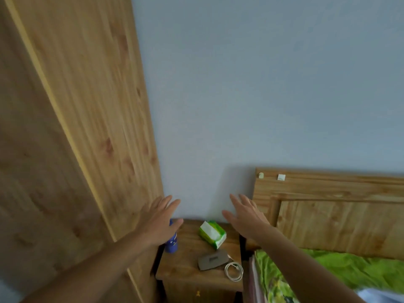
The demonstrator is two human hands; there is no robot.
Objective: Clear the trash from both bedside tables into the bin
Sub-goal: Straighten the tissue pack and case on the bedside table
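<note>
**Operator:** Wooden bedside table (pixel 188 267) stands in the corner between the wardrobe (pixel 76 127) and the headboard (pixel 328 215), against a pale blue wall. On it: a blue bottle (pixel 171 243) at the left edge, a green tissue pack (pixel 213 234) toward the back, a flat grey item (pixel 211 261) and a coiled white cable (pixel 234 271) at the front right. No bin is in view.

**Checker:** Hand status?

**Operator:** My left hand (pixel 160 219) hovers over the bottle, my right hand (pixel 246 217) above the table's right side. Both are spread flat, fingers wide, holding nothing.

**Checker:** Recommended procedure?

**Operator:** Sort first. I judge the cable and grey item are belongings, not trash. The bottle is the likeliest discard; wrap its body from the side, lift straight up, avoid knocking the tissue pack.
</note>
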